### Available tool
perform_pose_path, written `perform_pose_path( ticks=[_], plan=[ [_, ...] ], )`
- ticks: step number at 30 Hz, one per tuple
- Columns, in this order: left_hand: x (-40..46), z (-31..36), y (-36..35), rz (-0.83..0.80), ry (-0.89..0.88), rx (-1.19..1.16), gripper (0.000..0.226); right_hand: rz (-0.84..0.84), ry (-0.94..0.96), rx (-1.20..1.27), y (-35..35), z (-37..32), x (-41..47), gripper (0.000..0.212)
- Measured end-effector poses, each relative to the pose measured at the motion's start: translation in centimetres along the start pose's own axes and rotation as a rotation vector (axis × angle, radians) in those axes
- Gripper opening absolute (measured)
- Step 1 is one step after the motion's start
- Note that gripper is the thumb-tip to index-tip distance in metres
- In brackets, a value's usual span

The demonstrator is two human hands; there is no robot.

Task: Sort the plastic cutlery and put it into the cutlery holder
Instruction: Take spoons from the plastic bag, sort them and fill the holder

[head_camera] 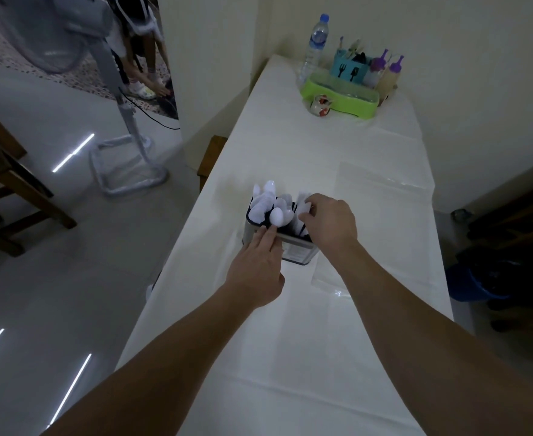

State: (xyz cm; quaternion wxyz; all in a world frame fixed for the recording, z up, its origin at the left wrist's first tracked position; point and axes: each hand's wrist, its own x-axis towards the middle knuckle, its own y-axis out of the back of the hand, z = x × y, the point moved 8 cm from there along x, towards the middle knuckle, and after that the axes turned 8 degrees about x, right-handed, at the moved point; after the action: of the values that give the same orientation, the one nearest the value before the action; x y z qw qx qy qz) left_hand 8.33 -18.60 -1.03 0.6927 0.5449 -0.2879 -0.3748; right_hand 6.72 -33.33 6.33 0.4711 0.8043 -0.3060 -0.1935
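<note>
A metal cutlery holder (296, 253) stands on the white table (290, 357), near its left edge. Several white plastic spoons (266, 206) stick up from its left compartments. More white cutlery (302, 204) stands in the right part. My left hand (258, 265) rests with straight fingers on the holder's near rim and front wall. My right hand (329, 220) reaches over the holder's right side, and its curled fingers touch the white cutlery there. The hand hides how firmly they hold it.
At the table's far end stand a green tray (340, 97), a teal utensil caddy (350, 69), a water bottle (317, 42) and two purple-capped bottles (384, 73). A clear plastic sheet (381, 180) lies right of the holder. A fan stand (126, 146) and wooden chair (4, 184) are at left.
</note>
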Motion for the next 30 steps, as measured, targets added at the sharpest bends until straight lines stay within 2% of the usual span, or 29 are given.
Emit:
perform_pose_path(
  ticks=[2, 9, 18, 25, 30],
  plan=[
    [0.0, 0.0, 0.1, 0.004, -0.004, 0.004, 0.073, 0.032, 0.021, -0.032, 0.1, 0.1, 0.0, 0.026],
    [0.0, 0.0, 0.0, -0.006, -0.016, 0.013, 0.072, 0.065, 0.076, -0.148, -0.8, 0.3, 0.0, 0.019],
    [-0.3, 0.2, 0.1, -0.009, -0.020, 0.012, 0.068, 0.095, 0.119, 0.003, 0.9, 0.6, -1.3, 0.042],
    [-1.3, 2.0, 0.7, 0.035, 0.003, 0.022, 0.055, 0.151, 0.166, 0.112, 4.7, 3.6, -2.8, 0.036],
    [-1.9, 4.4, -0.3, 0.041, -0.073, 0.049, 0.042, 0.139, 0.132, 0.111, 6.7, 8.6, -4.7, 0.030]
  ],
)
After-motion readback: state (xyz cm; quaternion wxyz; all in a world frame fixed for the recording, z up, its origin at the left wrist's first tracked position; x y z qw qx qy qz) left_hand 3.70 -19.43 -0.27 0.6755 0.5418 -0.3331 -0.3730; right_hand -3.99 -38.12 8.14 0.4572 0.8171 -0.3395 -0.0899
